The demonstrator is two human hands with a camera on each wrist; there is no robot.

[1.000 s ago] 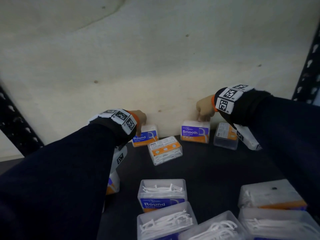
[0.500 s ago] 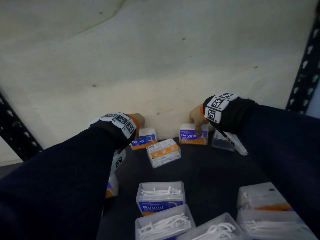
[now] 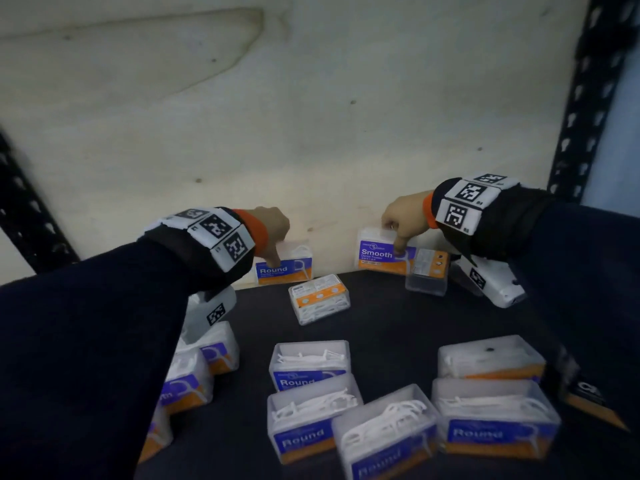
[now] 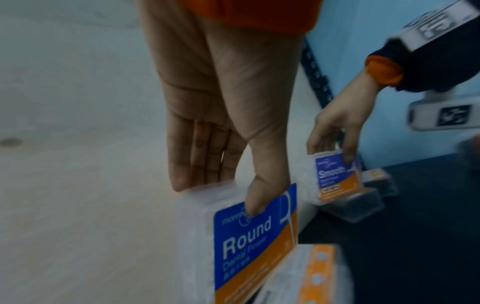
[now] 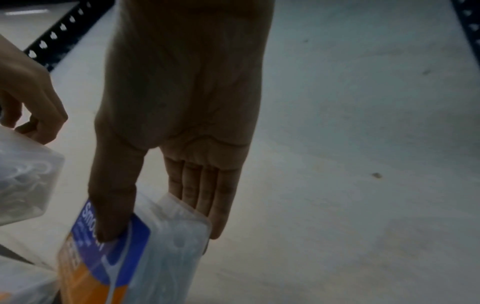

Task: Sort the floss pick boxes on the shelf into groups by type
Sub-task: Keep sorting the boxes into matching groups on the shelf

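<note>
At the back of the dark shelf, my left hand pinches a blue-and-orange "Round" floss pick box, thumb on its label, fingers behind it. My right hand pinches a purple-and-orange "Smooth" box the same way; it looks raised off the shelf against the pale back wall. Between the two boxes an orange-labelled box lies on the shelf. A further clear box sits just right of the Smooth box.
Several clear "Round" boxes crowd the shelf front, with more boxes under my left forearm. Black perforated uprights stand at both sides. The pale back wall closes off the rear. A bare dark strip runs across mid-shelf.
My right hand took hold of the Smooth box and has shifted it right, slightly up, beside the clear box. The left hand kept its hold on the Round box. The view moved closer.
</note>
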